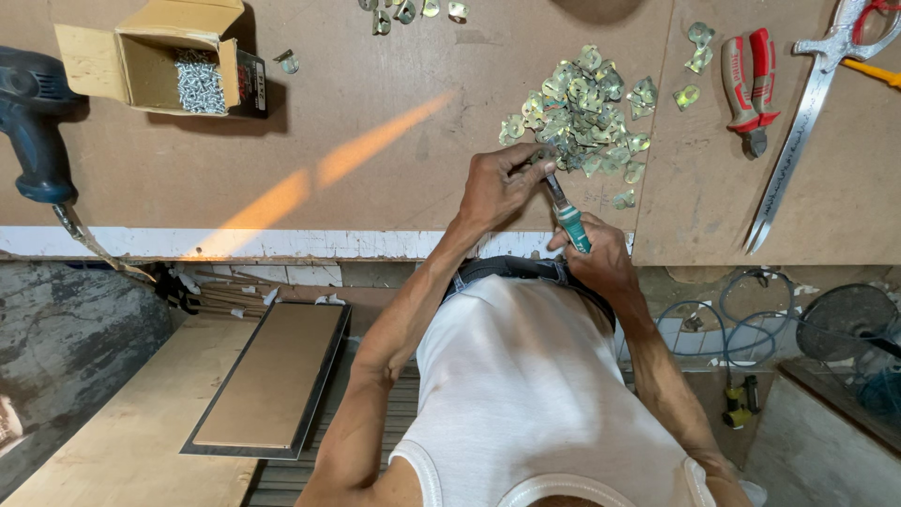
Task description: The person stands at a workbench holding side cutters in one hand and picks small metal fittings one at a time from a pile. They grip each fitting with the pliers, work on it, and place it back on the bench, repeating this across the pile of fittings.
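Grip check: I am seeing the right hand [601, 255] closing around the teal screwdriver [569, 216] at the near table edge. The left hand [496, 183] is pinching a metal clip [542, 160] under the tip. I am advising a square, seated tip and steady pressure. The clip pile [582, 108] is lying just beyond.

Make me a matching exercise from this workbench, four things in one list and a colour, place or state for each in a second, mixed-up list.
Things:
1. screwdriver
2. pliers
3. cardboard box
4. drill

Descriptions:
A. dark blue, at the left end of the bench
B. open, with screws inside
C. teal handle, held in the right hand
D. red handles, lying beside the long scissors

Pairs: 1-C, 2-D, 3-B, 4-A
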{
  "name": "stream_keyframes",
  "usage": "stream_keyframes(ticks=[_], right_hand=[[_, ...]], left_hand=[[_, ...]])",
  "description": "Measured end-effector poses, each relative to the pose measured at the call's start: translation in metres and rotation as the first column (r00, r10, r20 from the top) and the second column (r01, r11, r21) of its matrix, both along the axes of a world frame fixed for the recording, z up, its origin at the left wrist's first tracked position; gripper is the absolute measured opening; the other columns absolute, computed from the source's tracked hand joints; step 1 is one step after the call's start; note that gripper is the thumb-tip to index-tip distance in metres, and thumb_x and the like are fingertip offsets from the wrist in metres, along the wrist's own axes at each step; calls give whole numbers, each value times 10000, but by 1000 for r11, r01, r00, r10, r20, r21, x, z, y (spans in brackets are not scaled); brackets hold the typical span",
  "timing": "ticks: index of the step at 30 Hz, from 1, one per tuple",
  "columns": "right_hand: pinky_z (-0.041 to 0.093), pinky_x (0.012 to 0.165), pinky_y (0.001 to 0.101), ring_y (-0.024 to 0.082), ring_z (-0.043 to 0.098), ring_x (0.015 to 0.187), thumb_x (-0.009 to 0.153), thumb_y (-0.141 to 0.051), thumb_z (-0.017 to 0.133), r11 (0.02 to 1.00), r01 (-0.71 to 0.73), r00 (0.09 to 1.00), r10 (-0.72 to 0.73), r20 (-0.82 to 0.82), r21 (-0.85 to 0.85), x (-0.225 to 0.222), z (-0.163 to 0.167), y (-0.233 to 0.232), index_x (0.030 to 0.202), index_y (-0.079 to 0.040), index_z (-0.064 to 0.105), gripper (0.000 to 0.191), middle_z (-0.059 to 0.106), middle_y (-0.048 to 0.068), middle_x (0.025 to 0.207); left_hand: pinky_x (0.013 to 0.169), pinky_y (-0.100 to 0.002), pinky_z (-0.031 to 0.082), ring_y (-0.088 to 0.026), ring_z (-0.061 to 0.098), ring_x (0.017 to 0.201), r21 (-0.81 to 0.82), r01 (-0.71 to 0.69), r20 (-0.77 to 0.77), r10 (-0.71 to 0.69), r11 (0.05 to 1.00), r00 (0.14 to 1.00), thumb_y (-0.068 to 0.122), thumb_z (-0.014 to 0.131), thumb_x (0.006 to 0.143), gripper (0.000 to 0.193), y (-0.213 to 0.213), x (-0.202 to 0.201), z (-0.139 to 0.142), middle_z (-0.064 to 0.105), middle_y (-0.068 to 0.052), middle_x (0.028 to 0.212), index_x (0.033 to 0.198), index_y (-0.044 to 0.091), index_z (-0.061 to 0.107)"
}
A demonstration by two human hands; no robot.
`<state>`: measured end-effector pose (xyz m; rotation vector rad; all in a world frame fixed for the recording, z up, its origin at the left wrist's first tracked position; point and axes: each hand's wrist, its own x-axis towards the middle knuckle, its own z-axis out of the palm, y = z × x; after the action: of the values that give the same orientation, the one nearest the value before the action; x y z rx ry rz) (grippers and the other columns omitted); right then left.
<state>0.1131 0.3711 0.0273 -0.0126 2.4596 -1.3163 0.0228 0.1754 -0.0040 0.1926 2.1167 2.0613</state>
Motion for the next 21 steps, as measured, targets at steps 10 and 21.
stream_keyframes(ticks=[10, 21], right_hand=[[548, 822, 328, 226, 701, 922, 768, 69, 581, 993, -94, 990, 100, 95, -64, -11, -1, -5, 954, -18, 755, 270, 720, 121, 1069], [543, 719, 312, 150, 639, 802, 836, 33, 604, 989, 71, 955, -30, 295, -127, -8, -5, 21, 1013, -18, 742, 230, 682, 70, 1137]], left_hand=[[839, -389, 655, -330, 774, 961, -393, -93, -449, -103, 915, 887, -25, 636, 921, 274, -18, 0, -7, 755, -180, 1154, 1188, 2, 695], [936, -451, 523, -326, 634, 1088, -651, -138, -464, -247, 747, 851, 86, 668, 934, 265, -22, -58, 8, 687, -190, 1157, 1188, 28, 715]])
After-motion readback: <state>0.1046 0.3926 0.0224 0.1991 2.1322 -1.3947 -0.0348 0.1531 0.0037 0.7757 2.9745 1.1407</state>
